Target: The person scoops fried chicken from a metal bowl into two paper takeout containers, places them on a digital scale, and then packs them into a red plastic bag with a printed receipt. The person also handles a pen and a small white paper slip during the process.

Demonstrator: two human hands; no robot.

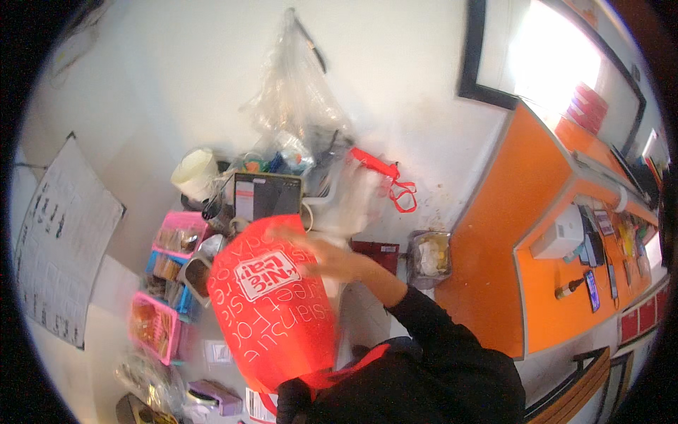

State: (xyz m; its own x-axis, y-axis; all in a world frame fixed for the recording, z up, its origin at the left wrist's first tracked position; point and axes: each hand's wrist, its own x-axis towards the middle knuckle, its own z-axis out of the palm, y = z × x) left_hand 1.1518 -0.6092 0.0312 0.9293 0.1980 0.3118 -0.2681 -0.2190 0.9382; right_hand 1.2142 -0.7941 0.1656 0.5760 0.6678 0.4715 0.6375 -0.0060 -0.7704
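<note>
A bright red carry bag (279, 321) with white lettering and a white label patch fills the space in front of me, above the worktop. My right hand (328, 258) lies across its upper right part, fingers stretched out over the red face and blurred by motion. From the lower edge my left sleeve (293, 399) reaches up to the bag's bottom. The left hand itself is hidden behind or inside the bag. A red strap (364, 364) runs from the bag's lower right side across my black clothing.
Behind the bag stands a tablet (268, 196). Pink baskets (155, 328) of packets line the left side, below a white bucket (195, 173). Clear plastic bags (293, 99) hang on the wall. A waste bin (429, 258) stands beside the orange counter (487, 268).
</note>
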